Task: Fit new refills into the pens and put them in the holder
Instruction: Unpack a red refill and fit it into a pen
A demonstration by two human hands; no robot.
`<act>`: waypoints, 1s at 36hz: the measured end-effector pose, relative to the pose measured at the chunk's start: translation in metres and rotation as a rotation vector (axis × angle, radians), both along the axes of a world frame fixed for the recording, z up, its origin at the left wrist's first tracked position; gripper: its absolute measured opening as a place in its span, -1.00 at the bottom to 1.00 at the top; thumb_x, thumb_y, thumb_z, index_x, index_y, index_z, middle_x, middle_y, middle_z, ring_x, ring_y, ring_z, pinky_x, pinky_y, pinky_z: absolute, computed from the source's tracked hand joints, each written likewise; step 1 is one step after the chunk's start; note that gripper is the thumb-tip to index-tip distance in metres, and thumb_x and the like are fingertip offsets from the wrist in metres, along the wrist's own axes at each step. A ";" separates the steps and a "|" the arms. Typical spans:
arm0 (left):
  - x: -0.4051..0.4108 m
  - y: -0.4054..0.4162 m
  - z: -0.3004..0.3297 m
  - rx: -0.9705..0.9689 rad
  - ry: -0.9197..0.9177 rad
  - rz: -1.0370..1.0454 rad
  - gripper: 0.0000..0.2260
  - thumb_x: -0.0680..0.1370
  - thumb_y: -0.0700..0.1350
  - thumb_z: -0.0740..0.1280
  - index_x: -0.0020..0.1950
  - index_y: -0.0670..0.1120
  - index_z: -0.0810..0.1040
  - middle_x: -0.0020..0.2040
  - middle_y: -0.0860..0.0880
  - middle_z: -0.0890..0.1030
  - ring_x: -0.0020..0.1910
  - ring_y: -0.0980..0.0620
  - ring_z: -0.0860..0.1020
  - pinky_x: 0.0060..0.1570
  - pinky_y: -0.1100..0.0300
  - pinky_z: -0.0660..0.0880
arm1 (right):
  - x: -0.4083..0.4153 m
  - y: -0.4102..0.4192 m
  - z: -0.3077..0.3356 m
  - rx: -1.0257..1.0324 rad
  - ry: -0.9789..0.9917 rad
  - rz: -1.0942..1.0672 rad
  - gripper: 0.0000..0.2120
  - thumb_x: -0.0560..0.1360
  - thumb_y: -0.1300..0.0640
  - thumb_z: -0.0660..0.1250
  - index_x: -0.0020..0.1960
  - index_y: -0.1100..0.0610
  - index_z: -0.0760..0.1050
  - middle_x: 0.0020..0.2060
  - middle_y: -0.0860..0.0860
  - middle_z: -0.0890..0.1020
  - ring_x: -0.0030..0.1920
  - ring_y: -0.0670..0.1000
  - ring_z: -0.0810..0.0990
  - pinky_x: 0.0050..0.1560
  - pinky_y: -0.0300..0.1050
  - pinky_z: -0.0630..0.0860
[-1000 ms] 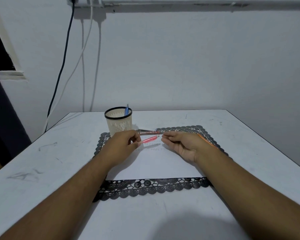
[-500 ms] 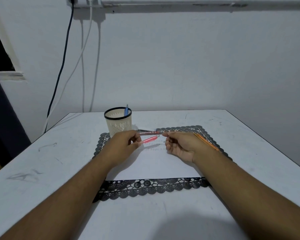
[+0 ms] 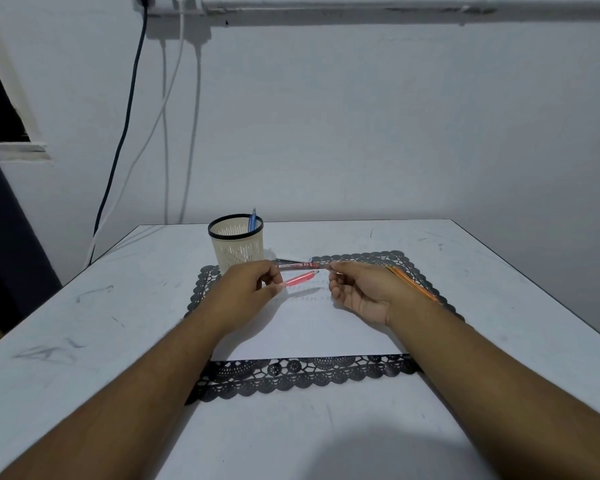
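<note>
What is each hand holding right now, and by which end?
The left hand pinches the near end of the pink pen barrel. The right hand has curled fingers near a dark red pen; whether it grips anything cannot be told.

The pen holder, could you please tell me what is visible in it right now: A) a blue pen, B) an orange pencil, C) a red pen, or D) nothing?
A: a blue pen pokes above the rim of the pen holder, while the red pen is in the left hand.
</note>
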State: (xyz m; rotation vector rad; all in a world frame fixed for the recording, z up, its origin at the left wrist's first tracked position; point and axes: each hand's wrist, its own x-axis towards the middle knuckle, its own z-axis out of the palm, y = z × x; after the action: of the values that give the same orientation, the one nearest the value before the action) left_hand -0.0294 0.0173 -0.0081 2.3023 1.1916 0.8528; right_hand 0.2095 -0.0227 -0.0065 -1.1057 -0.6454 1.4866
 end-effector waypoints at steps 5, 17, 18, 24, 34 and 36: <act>0.000 0.000 0.000 -0.006 -0.010 -0.009 -0.88 0.61 -0.07 0.41 -0.12 0.09 0.61 -0.22 0.13 0.59 -0.26 0.12 0.46 -0.20 0.11 0.43 | 0.002 0.000 0.000 0.038 0.027 0.006 -0.84 0.57 0.34 0.40 -0.16 0.26 0.70 -0.26 0.13 0.64 -0.34 0.00 0.61 -0.31 -0.21 0.64; 0.000 -0.001 0.000 0.007 -0.018 -0.013 -0.89 0.61 -0.07 0.41 -0.12 0.08 0.60 -0.21 0.10 0.59 -0.26 0.13 0.45 -0.21 0.11 0.42 | -0.004 -0.010 0.002 0.317 -0.518 -0.004 -0.87 0.57 0.38 0.39 0.09 0.28 0.65 -0.15 0.20 0.69 -0.33 0.05 0.60 -0.23 -0.02 0.65; 0.000 -0.001 0.001 0.010 -0.019 -0.017 -0.89 0.61 -0.07 0.41 -0.12 0.08 0.60 -0.21 0.09 0.60 -0.25 0.11 0.46 -0.20 0.10 0.43 | -0.005 -0.010 0.002 0.331 -0.532 -0.006 -0.88 0.57 0.37 0.40 0.09 0.29 0.65 -0.15 0.20 0.70 -0.32 0.05 0.60 -0.23 -0.02 0.65; -0.001 0.000 0.000 0.009 -0.030 -0.025 -0.90 0.60 -0.04 0.41 -0.11 0.10 0.60 -0.20 0.07 0.61 -0.17 -0.06 0.53 -0.13 -0.10 0.52 | -0.004 -0.008 0.000 0.371 -0.611 -0.014 -0.92 0.60 0.32 0.40 0.05 0.29 0.66 -0.21 0.13 0.70 -0.30 0.05 0.61 -0.23 -0.01 0.64; 0.000 -0.001 0.002 0.017 -0.026 -0.004 -0.89 0.61 -0.05 0.41 -0.11 0.10 0.60 -0.19 0.08 0.59 -0.23 0.03 0.50 -0.18 0.07 0.46 | -0.002 -0.009 0.002 0.393 -0.621 -0.073 -0.91 0.60 0.24 0.43 -0.01 0.26 0.67 -0.19 0.14 0.70 -0.30 0.06 0.59 -0.23 0.03 0.62; -0.001 -0.001 0.002 0.017 -0.018 -0.002 -0.90 0.61 -0.03 0.40 -0.10 0.11 0.60 -0.18 0.08 0.60 -0.19 -0.02 0.52 -0.16 -0.01 0.50 | -0.002 -0.010 0.003 0.393 -0.602 -0.051 -0.91 0.59 0.24 0.44 -0.02 0.27 0.68 -0.20 0.13 0.70 -0.29 0.06 0.60 -0.23 0.04 0.61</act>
State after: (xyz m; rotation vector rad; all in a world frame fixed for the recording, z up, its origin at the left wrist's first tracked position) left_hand -0.0299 0.0164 -0.0064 2.3042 1.1789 0.8844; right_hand 0.2071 -0.0322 -0.0037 -1.2416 -1.2546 0.9128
